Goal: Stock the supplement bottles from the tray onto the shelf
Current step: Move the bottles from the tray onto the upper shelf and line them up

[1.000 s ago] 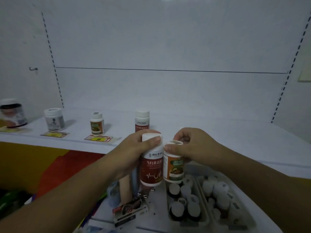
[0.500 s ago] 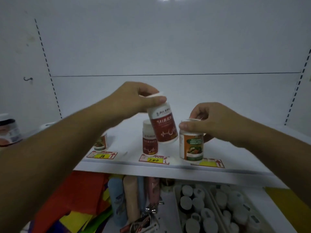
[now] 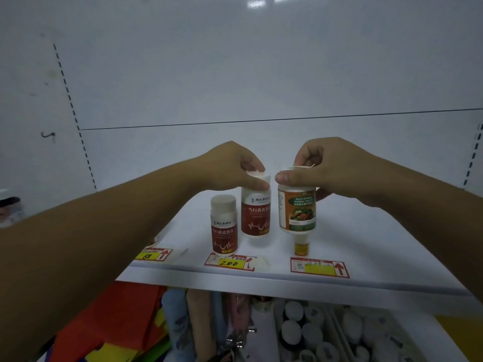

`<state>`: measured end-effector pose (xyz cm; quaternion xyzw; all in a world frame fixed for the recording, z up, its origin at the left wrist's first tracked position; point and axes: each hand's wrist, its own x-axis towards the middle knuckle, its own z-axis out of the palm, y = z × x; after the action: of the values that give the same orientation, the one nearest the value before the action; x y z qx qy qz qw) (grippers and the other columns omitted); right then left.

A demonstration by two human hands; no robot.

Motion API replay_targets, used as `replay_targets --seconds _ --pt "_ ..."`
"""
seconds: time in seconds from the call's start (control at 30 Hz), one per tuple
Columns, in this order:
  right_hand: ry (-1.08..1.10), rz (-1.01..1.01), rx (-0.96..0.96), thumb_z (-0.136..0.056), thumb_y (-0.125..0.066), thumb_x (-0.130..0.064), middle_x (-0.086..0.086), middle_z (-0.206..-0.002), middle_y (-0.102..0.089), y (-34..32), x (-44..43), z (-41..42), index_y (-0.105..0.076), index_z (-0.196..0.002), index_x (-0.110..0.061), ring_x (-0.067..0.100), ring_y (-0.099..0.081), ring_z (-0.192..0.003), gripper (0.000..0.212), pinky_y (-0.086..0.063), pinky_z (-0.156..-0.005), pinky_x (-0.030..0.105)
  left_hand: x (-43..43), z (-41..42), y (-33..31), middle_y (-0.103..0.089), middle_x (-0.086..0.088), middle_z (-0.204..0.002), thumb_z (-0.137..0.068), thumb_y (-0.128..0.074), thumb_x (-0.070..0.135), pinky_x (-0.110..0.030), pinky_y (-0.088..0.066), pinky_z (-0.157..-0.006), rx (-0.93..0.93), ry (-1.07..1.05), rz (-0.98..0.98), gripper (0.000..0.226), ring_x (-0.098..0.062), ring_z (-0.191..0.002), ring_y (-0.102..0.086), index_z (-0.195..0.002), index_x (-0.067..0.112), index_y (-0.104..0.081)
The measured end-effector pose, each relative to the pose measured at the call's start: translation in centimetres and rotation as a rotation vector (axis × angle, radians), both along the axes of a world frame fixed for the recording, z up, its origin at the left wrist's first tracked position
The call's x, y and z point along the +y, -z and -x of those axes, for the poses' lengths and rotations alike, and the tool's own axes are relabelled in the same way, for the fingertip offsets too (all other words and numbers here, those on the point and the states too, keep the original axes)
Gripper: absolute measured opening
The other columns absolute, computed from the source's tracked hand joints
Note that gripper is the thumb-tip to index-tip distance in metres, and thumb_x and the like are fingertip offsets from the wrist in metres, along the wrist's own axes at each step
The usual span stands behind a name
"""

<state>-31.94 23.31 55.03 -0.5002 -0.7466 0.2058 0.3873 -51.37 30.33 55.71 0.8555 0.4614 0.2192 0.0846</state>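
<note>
My left hand (image 3: pixel 232 167) grips the white cap of a red-labelled bottle (image 3: pixel 255 214), held upright behind a matching red-labelled bottle (image 3: pixel 224 226) that stands on the white shelf (image 3: pixel 366 246) above the 200 price tag. My right hand (image 3: pixel 324 168) pinches the cap of an orange-and-green multivitamin bottle (image 3: pixel 297 209), held upright over the shelf. A small bottle (image 3: pixel 301 246) shows just below it, mostly hidden. Below the shelf edge, trays (image 3: pixel 337 327) hold several white-capped bottles.
Price tags (image 3: pixel 319 267) line the shelf front. A dark-labelled jar (image 3: pixel 10 207) stands at the far left. Coloured tubes (image 3: pixel 180 325) and red and yellow sheets (image 3: pixel 115 320) lie below the shelf. The shelf's back wall is white and bare.
Both hands have carried their bottles up from the tray and farther back over the shelf; the tilted red-labelled bottle now stands upright behind its twin.
</note>
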Motion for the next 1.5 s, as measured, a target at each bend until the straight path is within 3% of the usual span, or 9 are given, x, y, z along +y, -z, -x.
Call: replay_targets --seconds 0.27,0.43,0.53,0.77,0.9,1.1,1.27,1.4,1.5 --pt "-0.016 -0.012 0.044 -0.032 -0.064 -0.067 -0.003 -0.076 -0.066 0.9 1.0 0.1 -0.058 -0.077 -0.019 -0.005 -0.065 -0.056 0.066 -0.046 -0.04 0.012 1.2 -0.5 1.9 -0.064 0.007 -0.106 -0.068 -0.077 0.045 -0.018 -0.041 -0.069 0.314 -0.045 0.009 0.053 -0.012 -0.093 -0.057 -0.113 0.022 -0.063" --pt "0.003 -0.04 0.098 -0.039 -0.067 -0.061 -0.003 -0.076 -0.067 1.2 1.4 0.8 -0.06 -0.081 -0.018 -0.005 -0.065 -0.06 0.061 -0.047 -0.041 0.012 1.6 0.2 2.7 -0.063 0.003 -0.117 -0.07 -0.075 0.045 -0.025 -0.044 -0.079 0.318 -0.055 0.03 0.055 -0.016 -0.102 -0.058 -0.117 0.021 -0.06" --pt "0.0 -0.062 0.128 -0.044 -0.067 -0.057 -0.003 -0.078 -0.067 1.0 1.4 2.1 -0.061 -0.085 -0.019 -0.003 -0.066 -0.062 0.056 -0.048 -0.043 0.012 1.6 1.7 2.1 -0.058 0.004 -0.127 -0.079 -0.062 0.052 -0.027 -0.041 -0.088 0.314 -0.035 0.066 0.056 -0.015 -0.114 -0.053 -0.126 0.024 -0.053" --pt "-0.06 -0.069 0.118 -0.043 -0.069 -0.059 -0.003 -0.077 -0.071 -0.8 2.0 8.7 -0.067 -0.082 -0.018 0.007 -0.07 -0.063 0.057 -0.054 -0.049 0.019 2.6 12.0 -1.0 -0.047 0.006 -0.14 -0.087 -0.038 0.063 -0.03 -0.036 -0.096 0.311 -0.146 0.018 0.053 -0.015 -0.122 -0.047 -0.13 0.034 -0.046" --pt "0.024 -0.146 -0.106 -0.058 -0.075 -0.056 -0.005 -0.079 -0.066 -1.2 4.6 15.2 -0.064 -0.082 -0.02 0.01 -0.066 -0.068 0.045 -0.055 -0.056 0.026 3.9 16.8 0.2 -0.044 0.0 -0.144 -0.091 -0.038 0.057 -0.034 -0.036 -0.098 0.424 -0.239 0.007 0.052 -0.021 -0.124 -0.046 -0.134 0.029 -0.043" --pt "0.199 -0.175 -0.674 -0.059 -0.074 -0.063 0.001 -0.086 -0.062 2.3 9.5 23.2 -0.063 -0.09 -0.012 0.017 -0.057 -0.076 0.061 -0.047 -0.062 0.029 4.9 21.4 2.4 -0.043 -0.003 -0.146 -0.095 -0.038 0.047 -0.036 -0.034 -0.105 0.436 -0.258 0.054 0.048 -0.022 -0.129 -0.043 -0.136 0.022 -0.042" --pt "0.19 -0.028 -0.713 -0.062 -0.076 -0.058 0.002 -0.085 -0.064 5.5 11.7 25.3 -0.062 -0.087 -0.012 0.015 -0.057 -0.072 0.054 -0.042 -0.055 0.024 5.0 22.8 2.9 -0.042 -0.002 -0.146 -0.096 -0.038 0.046 -0.034 -0.033 -0.103 0.374 -0.175 0.022 0.047 -0.022 -0.129 -0.042 -0.136 0.023 -0.042" --pt "0.233 0.032 -0.643 -0.067 -0.073 -0.056 0.002 -0.091 -0.066 6.7 11.7 25.4 -0.061 -0.09 -0.014 0.013 -0.056 -0.073 0.049 -0.043 -0.059 0.024 5.3 22.7 3.6 -0.041 -0.002 -0.147 -0.095 -0.039 0.045 -0.034 -0.033 -0.104 0.363 -0.109 0.022 0.048 -0.022 -0.13 -0.041 -0.137 0.022 -0.041" --pt "0.225 0.037 -0.636 -0.075 -0.06 -0.063 0.004 -0.117 -0.063 7.2 11.0 24.9 -0.056 -0.118 -0.017 0.018 -0.057 -0.095 0.062 -0.048 -0.079 0.031 5.9 22.1 3.8 -0.039 -0.003 -0.149 -0.094 -0.04 0.048 -0.037 -0.033 -0.105 0.372 -0.093 0.011 0.052 -0.023 -0.131 -0.041 -0.139 0.022 -0.038"
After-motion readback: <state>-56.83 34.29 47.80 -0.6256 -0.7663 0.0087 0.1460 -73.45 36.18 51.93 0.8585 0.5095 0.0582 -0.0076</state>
